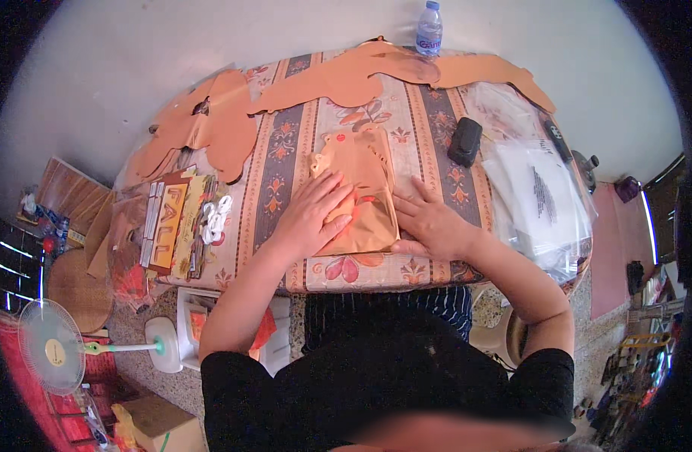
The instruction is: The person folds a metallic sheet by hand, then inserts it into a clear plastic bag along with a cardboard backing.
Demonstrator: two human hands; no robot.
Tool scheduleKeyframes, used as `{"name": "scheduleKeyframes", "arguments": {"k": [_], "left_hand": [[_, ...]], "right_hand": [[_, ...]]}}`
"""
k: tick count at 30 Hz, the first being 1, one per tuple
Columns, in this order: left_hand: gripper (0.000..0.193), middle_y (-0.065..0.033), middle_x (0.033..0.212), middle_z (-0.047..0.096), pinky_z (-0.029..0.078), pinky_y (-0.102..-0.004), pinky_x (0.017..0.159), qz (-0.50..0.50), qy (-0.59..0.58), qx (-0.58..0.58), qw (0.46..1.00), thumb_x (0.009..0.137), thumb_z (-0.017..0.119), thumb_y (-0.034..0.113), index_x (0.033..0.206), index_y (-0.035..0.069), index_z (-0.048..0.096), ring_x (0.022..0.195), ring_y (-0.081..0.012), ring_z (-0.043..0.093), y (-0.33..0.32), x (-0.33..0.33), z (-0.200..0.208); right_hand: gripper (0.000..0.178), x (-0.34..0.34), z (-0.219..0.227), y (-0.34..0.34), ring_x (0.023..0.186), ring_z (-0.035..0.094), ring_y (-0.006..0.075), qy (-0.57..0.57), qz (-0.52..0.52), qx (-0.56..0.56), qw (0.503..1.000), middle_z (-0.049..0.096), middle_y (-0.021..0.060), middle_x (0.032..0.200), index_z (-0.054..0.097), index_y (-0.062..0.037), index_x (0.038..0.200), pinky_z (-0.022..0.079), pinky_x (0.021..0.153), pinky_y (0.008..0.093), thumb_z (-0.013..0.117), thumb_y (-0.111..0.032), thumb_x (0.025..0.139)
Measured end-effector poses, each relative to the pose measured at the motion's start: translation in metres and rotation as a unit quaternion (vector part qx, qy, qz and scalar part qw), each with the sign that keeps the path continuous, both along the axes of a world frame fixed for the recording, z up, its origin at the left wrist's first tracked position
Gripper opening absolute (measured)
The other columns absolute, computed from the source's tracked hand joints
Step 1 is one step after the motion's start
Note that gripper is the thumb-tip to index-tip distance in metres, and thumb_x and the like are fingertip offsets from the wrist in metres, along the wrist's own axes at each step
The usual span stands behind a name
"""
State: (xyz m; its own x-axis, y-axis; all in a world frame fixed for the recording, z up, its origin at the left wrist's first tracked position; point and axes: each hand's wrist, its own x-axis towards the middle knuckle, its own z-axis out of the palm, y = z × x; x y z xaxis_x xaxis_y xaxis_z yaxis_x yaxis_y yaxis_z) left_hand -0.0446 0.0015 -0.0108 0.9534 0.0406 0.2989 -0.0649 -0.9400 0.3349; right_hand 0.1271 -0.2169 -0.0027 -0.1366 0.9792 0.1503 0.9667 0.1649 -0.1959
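Note:
A shiny gold-orange foil packet (pixel 367 162) lies flat on the patterned tablecloth (pixel 286 151), close to the table's near edge. It has a small red dot near its top left corner and wavy upper edges. My left hand (pixel 314 217) rests on the packet's left side, palm down with fingers stretched out. Along the packet's right edge lies my right hand (pixel 435 226), flat with fingers spread, its thumb at the lower right corner. Neither hand grips anything.
Large orange paper cut-outs (pixel 331 83) spread along the far side and left. A water bottle (pixel 430 30) stands at the back. To the right are a black case (pixel 465 142) and clear plastic bags (pixel 531 200). Printed cards (pixel 165 226) and a white cord bundle (pixel 215 218) lie left.

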Motion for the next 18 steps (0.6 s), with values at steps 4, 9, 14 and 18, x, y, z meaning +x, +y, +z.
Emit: {"name": "scheduleKeyframes", "arguments": {"k": [4,9,14,18], "left_hand": [[0.053,-0.0173,0.146,0.038,0.024,-0.0432,0.115,0.001,0.018,0.006,1.0,0.088,0.059,0.023,0.135,0.003,0.048,0.139,-0.0314,0.031,-0.0001,-0.0006,0.0009],[0.052,-0.0175,0.146,0.038,0.025,-0.0427,0.114,0.004,0.024,0.004,1.0,0.088,0.058,0.023,0.135,0.003,0.048,0.139,-0.0314,0.031,-0.0012,-0.0003,0.0022],[0.051,-0.0172,0.146,0.038,0.025,-0.0424,0.114,0.006,0.026,0.014,1.0,0.089,0.058,0.022,0.135,0.003,0.048,0.139,-0.0313,0.031,-0.0014,-0.0005,0.0015],[0.051,-0.0176,0.144,0.04,0.023,-0.0434,0.114,0.001,0.008,0.0,1.0,0.093,0.053,0.036,0.131,0.003,0.051,0.138,-0.0306,0.031,0.001,0.0,-0.0022]], "right_hand": [[0.069,-0.0013,0.0027,-0.0005,0.141,0.026,0.0336,0.005,-0.001,-0.004,1.0,0.035,0.0221,0.145,0.04,0.0031,0.138,0.011,0.115,0.0555,0.044,-0.049,0.093],[0.068,0.0009,-0.0032,-0.0039,0.139,0.029,0.0335,0.027,-0.008,0.019,0.999,0.037,0.0228,0.144,0.042,0.004,0.136,0.012,0.115,0.0554,0.045,-0.048,0.093],[0.064,0.0029,-0.0036,-0.0075,0.137,0.034,0.0337,0.059,-0.031,0.052,0.996,0.043,0.0214,0.14,0.045,0.0038,0.134,0.013,0.114,0.0554,0.048,-0.045,0.093],[0.065,0.0001,-0.0005,-0.0061,0.137,0.034,0.0331,0.022,-0.024,0.026,0.999,0.043,0.0214,0.14,0.046,0.0035,0.133,0.013,0.114,0.0554,0.048,-0.047,0.093]]}}
